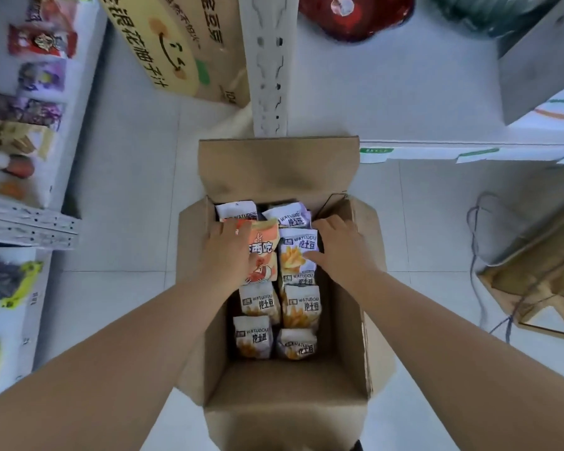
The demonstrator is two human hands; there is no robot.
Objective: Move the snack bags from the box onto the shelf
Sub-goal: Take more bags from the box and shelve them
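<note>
An open cardboard box (355, 320) stands on the pale tiled floor in the middle of the scene, its flaps folded outward. Snack bags (256, 336) stand packed in two rows inside it, running from the near end to the far end.

Both hands are down inside the far half of the box. The left hand (228, 249) lies against the left side of an orange bag (262, 252), which sits higher than its neighbours. Its fingers curl over the bag's far top edge. The thumb is hidden, so it seems to be grasping the bag rather than only resting on it.

The right hand (336, 245) is just right of the orange bag, at a white fries bag (295, 255). Its thumb presses the bag's right front, and its fingers bend round the far right edge, pinching it. The two bags touch side by side between the hands.

The shelf (30, 222) runs along the left edge of the scene, well apart from the box, with other packets lying on it. A printed carton (176, 43) leans at the far left.
</note>
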